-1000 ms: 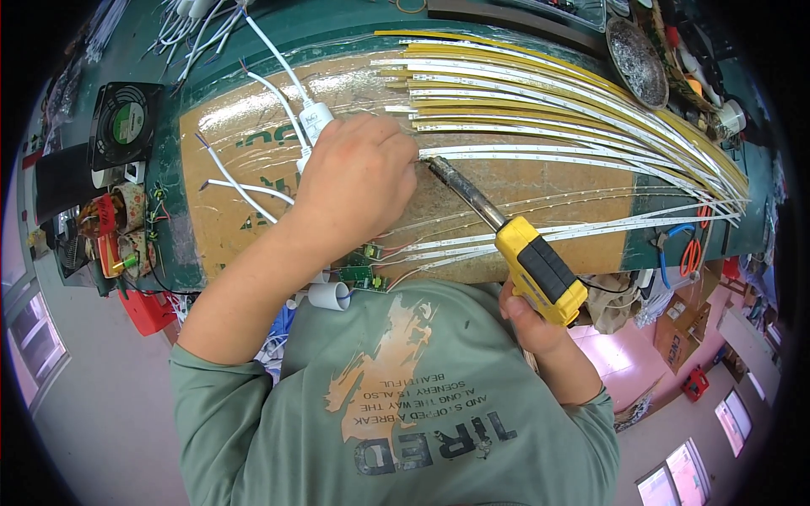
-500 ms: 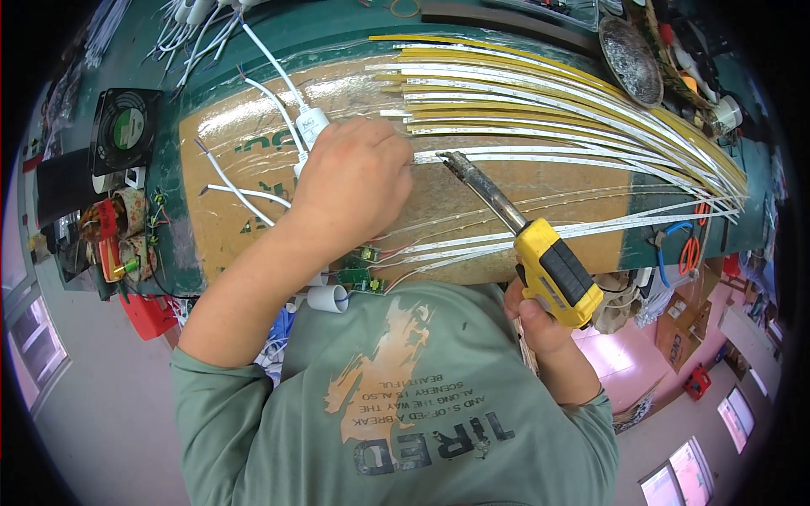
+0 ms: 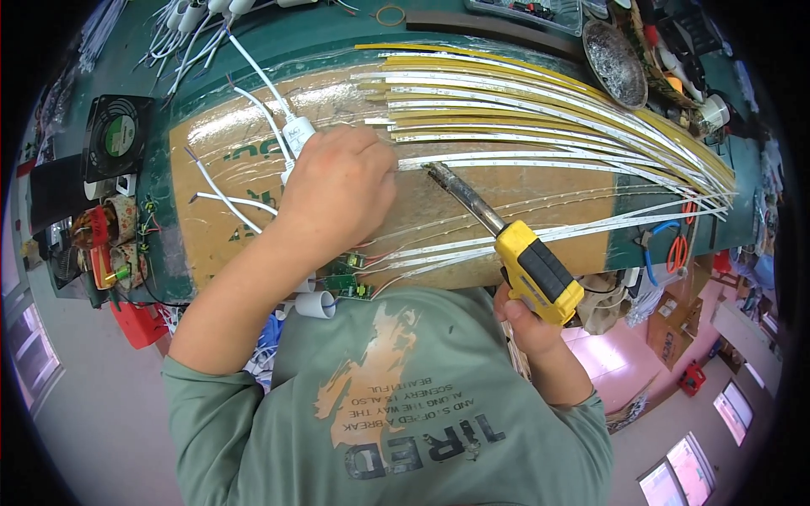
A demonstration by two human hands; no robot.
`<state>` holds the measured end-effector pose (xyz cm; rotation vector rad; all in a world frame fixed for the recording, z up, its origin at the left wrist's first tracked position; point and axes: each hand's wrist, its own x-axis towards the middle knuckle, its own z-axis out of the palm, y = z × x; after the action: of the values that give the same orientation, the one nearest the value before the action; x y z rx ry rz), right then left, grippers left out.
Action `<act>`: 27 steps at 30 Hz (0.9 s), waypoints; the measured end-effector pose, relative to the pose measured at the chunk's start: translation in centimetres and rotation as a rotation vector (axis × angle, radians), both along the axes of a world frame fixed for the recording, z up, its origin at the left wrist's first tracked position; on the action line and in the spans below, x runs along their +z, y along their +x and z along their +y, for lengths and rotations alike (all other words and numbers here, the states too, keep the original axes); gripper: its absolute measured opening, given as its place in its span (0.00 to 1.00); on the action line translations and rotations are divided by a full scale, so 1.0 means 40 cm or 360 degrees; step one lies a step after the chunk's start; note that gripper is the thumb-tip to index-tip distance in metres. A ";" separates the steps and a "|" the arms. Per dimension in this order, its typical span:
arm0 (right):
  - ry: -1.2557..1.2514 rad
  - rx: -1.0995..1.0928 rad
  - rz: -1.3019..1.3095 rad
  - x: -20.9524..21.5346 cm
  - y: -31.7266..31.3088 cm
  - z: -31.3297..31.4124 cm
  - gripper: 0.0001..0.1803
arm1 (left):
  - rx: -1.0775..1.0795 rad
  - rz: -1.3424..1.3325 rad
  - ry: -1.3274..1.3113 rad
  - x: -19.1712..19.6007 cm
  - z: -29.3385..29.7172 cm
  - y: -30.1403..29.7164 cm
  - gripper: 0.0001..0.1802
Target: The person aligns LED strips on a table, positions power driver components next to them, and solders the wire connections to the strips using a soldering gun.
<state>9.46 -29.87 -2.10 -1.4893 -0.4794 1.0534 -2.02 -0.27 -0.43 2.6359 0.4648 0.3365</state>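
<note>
My left hand (image 3: 340, 181) is closed over the cardboard, at the left end of two white LED strips (image 3: 523, 159). Its fingertips, and whatever they pinch, are hidden beneath the hand. A white power adapter with a cable (image 3: 296, 133) sticks out past its knuckles. My right hand (image 3: 533, 327) grips a yellow and black soldering gun (image 3: 540, 274). The gun's dark, crusted tip (image 3: 432, 169) is at the strips, just right of my left hand; whether it touches them I cannot tell. Small green circuit boards (image 3: 348, 285) with red and white wires lie at the near edge, beside a white tubular housing (image 3: 315, 304).
Several white and yellow LED strips (image 3: 540, 101) fan out to the right over the cardboard (image 3: 198, 160). A black fan (image 3: 119, 135) stands at left. Blue-handled pliers (image 3: 650, 251) and orange scissors (image 3: 677, 253) lie at right. A metal dish (image 3: 614, 63) sits at the far right.
The whole view has shifted slightly, so everything appears a little further left. The soldering gun's handle has risen slightly. My left hand keeps its place at the strip ends.
</note>
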 end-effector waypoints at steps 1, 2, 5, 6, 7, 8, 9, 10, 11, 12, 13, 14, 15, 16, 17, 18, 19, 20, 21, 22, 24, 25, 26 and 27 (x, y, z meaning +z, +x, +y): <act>0.0000 0.0002 -0.0003 -0.003 0.001 -0.003 0.10 | 0.0002 -0.0003 0.0000 0.000 0.000 0.001 0.02; -0.0002 0.0004 0.0002 -0.009 0.001 -0.007 0.11 | -0.0002 0.0008 0.0009 0.002 0.000 0.000 0.02; 0.0028 -0.0020 0.0035 -0.013 -0.002 -0.007 0.12 | -0.0008 0.0030 0.0016 0.006 0.001 0.000 0.02; 0.0061 -0.0049 0.0065 -0.012 -0.003 -0.006 0.12 | -0.0011 0.0042 0.0014 0.008 0.000 -0.001 0.02; 0.0062 -0.0045 0.0066 -0.011 -0.003 -0.005 0.12 | -0.0006 0.0043 0.0015 0.009 0.001 -0.002 0.02; 0.0060 -0.0029 0.0034 -0.010 -0.001 -0.006 0.13 | -0.0014 0.0035 0.0018 0.007 0.001 -0.001 0.02; 0.0058 -0.0012 0.0002 -0.010 0.000 -0.007 0.14 | -0.0022 0.0027 0.0021 0.007 0.002 -0.001 0.02; 0.0057 -0.0010 0.0001 -0.010 0.000 -0.010 0.14 | -0.0020 0.0027 0.0020 0.006 0.002 -0.001 0.02; 0.0028 0.0002 0.0002 -0.012 0.001 -0.013 0.14 | -0.0022 0.0031 0.0026 0.006 0.001 -0.001 0.02; -0.0002 0.0015 0.0003 -0.013 0.002 -0.014 0.14 | -0.0024 0.0035 0.0032 0.006 0.001 0.000 0.03; -0.0002 0.0016 0.0003 -0.012 0.002 -0.013 0.14 | -0.0023 0.0035 0.0032 0.005 0.000 0.000 0.03; 0.0005 0.0008 0.0013 -0.009 0.002 -0.010 0.14 | -0.0021 0.0032 0.0035 0.005 0.001 -0.001 0.03; 0.0011 0.0000 0.0022 -0.006 0.001 -0.008 0.14 | -0.0020 0.0030 0.0038 0.005 0.001 -0.001 0.03; 0.0011 0.0002 0.0022 -0.004 0.001 -0.006 0.14 | -0.0018 0.0030 0.0038 0.005 0.000 -0.001 0.03; 0.0008 -0.0005 0.0028 -0.003 0.001 -0.004 0.13 | -0.0018 0.0029 0.0040 0.005 0.000 -0.001 0.03; 0.0005 -0.0012 0.0035 -0.002 0.001 -0.002 0.13 | -0.0018 0.0029 0.0043 0.004 0.000 -0.001 0.03; 0.0006 -0.0010 0.0035 -0.001 0.002 -0.002 0.13 | -0.0016 0.0029 0.0043 0.004 0.000 -0.001 0.03; -0.0007 0.0004 0.0008 0.000 0.002 -0.002 0.12 | -0.0021 0.0014 0.0047 0.005 0.000 -0.001 0.03; -0.0020 0.0018 -0.0018 0.001 0.003 -0.002 0.11 | -0.0026 -0.0001 0.0052 0.006 0.000 -0.002 0.02; -0.0019 0.0021 -0.0018 0.001 0.002 -0.003 0.11 | -0.0024 0.0000 0.0053 0.007 0.000 -0.003 0.02; -0.0056 0.0008 -0.0005 -0.001 0.000 -0.004 0.10 | -0.0031 0.0013 0.0047 0.008 0.000 -0.003 0.03; -0.0055 0.0009 -0.0004 -0.001 -0.001 -0.004 0.10 | -0.0030 0.0014 0.0048 0.009 0.001 -0.003 0.03; -0.0058 0.0008 0.0002 0.000 -0.001 -0.004 0.10 | -0.0060 0.0062 0.0065 0.011 0.002 -0.004 0.04; -0.0061 0.0006 0.0008 0.000 -0.001 -0.003 0.10 | -0.0091 0.0110 0.0082 0.013 0.003 -0.005 0.05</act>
<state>9.44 -30.00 -2.11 -1.5197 -0.4608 1.0745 -2.20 -0.15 0.08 2.7122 0.4073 0.2435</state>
